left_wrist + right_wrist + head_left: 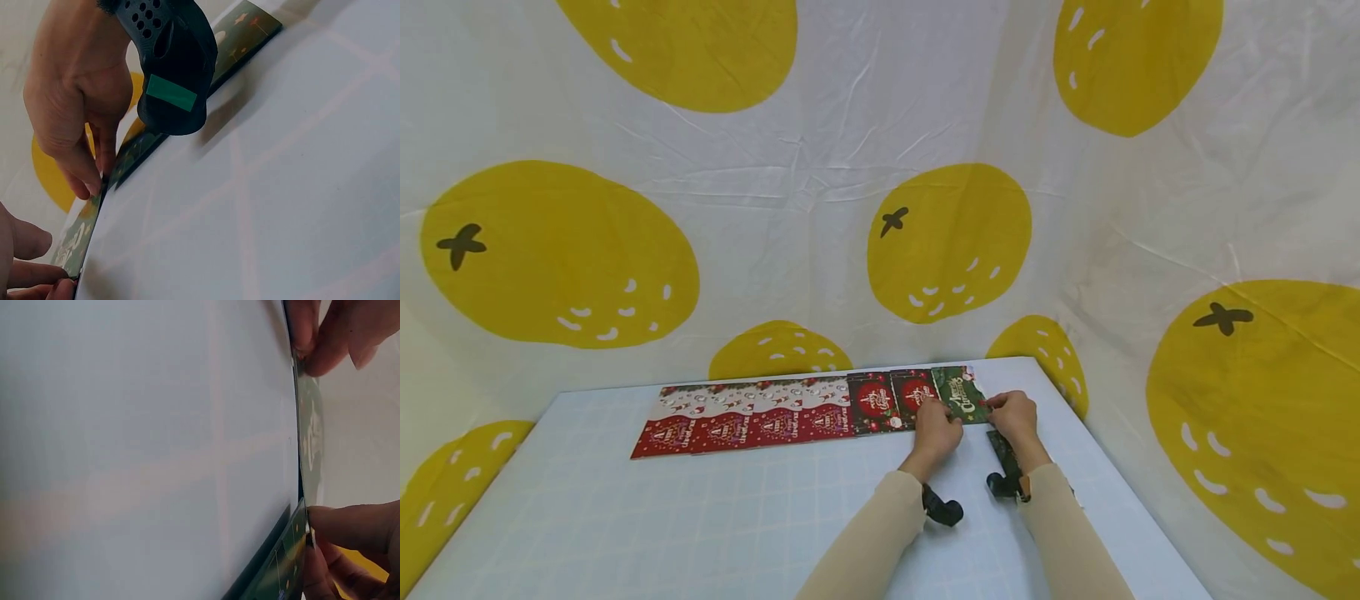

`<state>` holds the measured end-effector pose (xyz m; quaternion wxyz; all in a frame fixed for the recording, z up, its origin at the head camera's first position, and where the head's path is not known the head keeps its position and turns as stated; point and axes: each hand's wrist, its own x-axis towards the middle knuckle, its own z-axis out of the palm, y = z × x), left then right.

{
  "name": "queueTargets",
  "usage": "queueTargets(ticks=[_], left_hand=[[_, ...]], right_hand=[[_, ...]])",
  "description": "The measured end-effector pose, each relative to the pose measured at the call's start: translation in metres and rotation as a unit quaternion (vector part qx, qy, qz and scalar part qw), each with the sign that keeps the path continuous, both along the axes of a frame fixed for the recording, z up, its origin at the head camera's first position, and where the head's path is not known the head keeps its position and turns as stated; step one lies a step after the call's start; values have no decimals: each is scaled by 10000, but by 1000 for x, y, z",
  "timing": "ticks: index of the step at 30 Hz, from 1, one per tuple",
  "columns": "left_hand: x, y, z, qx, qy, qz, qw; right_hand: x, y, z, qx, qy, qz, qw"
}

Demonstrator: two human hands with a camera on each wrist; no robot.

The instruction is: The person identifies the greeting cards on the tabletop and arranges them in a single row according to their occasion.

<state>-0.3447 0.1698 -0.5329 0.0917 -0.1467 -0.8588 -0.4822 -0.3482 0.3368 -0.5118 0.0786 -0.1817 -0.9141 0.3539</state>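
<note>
A green Christmas card (958,390) lies at the right end of a row of cards. My left hand (936,433) pinches its near left corner, and my right hand (1017,418) holds the near right corner. In the right wrist view the card (311,440) stretches between the fingers of both hands, its near edge almost level with the table. Another dark green card or stack of cards (1002,452) lies beneath my right wrist, partly hidden by it; the left wrist view shows this green piece (247,34) behind the wrist camera.
Left along the row are dark cards with red circles (872,402), then several red and white Christmas cards (726,417), overlapping. The row lies along the far edge of the white table (737,525). A cloth with yellow fruit (951,242) hangs behind and at the sides.
</note>
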Motion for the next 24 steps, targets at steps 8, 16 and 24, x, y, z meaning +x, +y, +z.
queueTargets(ticks=[8, 16, 24], left_hand=[[0, 0, 4, -26, -364, -98, 9993], [-1, 1, 4, -12, -409, -112, 9991], [-3, 1, 3, -26, -548, -105, 9984]], right_hand=[[0, -3, 2, -2, -166, 3, 9999], [-1, -5, 3, 115, -160, 15, 9998], [-3, -5, 2, 130, -195, -16, 9997]])
